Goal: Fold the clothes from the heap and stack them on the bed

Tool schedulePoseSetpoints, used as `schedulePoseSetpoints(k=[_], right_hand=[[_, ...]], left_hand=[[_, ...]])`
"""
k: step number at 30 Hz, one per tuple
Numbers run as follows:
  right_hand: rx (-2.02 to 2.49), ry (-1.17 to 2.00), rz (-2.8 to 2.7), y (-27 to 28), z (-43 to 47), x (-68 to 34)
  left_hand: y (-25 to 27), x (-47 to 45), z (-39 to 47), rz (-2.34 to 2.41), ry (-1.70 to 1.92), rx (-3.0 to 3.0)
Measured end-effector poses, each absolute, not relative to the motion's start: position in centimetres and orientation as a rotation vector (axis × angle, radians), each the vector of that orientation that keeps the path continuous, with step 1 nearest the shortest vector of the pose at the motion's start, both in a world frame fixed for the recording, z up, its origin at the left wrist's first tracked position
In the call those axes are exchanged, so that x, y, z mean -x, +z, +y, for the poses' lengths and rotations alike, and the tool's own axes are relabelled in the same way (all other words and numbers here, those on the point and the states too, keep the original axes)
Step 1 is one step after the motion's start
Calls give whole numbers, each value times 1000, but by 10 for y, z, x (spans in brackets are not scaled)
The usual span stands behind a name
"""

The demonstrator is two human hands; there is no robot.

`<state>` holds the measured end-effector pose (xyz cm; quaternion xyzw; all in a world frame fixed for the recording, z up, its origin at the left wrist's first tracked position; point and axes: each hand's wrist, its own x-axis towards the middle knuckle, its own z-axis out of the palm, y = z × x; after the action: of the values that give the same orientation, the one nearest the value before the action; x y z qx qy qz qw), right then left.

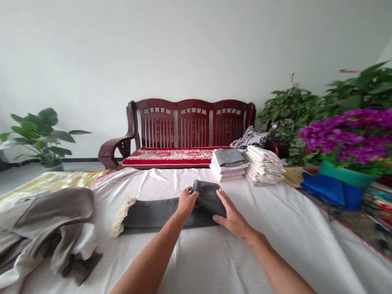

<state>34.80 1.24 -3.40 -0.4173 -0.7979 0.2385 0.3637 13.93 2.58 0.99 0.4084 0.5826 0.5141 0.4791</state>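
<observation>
A dark grey garment [150,213] with a cream ruffled end [121,217] lies as a long strip on the white cloth. Its right end is lifted and turned over toward the left. My left hand [186,203] pinches the edge of the turned-over part. On the other side, my right hand [233,217] rests against the fold, thumb and fingers spread around it. Just beyond stands a stack of folded clothes [228,169] with a grey piece on top. Right of it is a second stack of whitish folded clothes [263,165].
Loose grey-brown clothes [56,214] lie heaped at the left. A wooden bench [191,125] with a red cover stands behind. Purple flowers [354,135] in a teal pot [346,175] and a blue cloth [331,191] are at the right. A potted plant [46,132] stands far left.
</observation>
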Motion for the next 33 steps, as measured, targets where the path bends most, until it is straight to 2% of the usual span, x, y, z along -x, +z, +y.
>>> schedulePoseSetpoints(k=[4, 11, 20, 27, 30, 33], right_hand=[[1069, 427, -2071, -39, 11, -342], [997, 311, -2089, -41, 6, -330], [1043, 279, -2158, -49, 5, -315], [1103, 201, -2247, -30, -1, -317], [1116, 264, -2291, -16, -6, -326], [1059, 472, -2229, -2, -3, -332]], left_hand=[[11, -127, 8, 1461, 1317, -1031], [9, -96, -23, 1519, 1362, -1112], [17, -74, -43, 1960, 923, -1458], [31, -73, -48, 2143, 568, -1756], [39, -77, -53, 2241, 651, -1976], [47, -89, -53, 2077, 819, -2229]])
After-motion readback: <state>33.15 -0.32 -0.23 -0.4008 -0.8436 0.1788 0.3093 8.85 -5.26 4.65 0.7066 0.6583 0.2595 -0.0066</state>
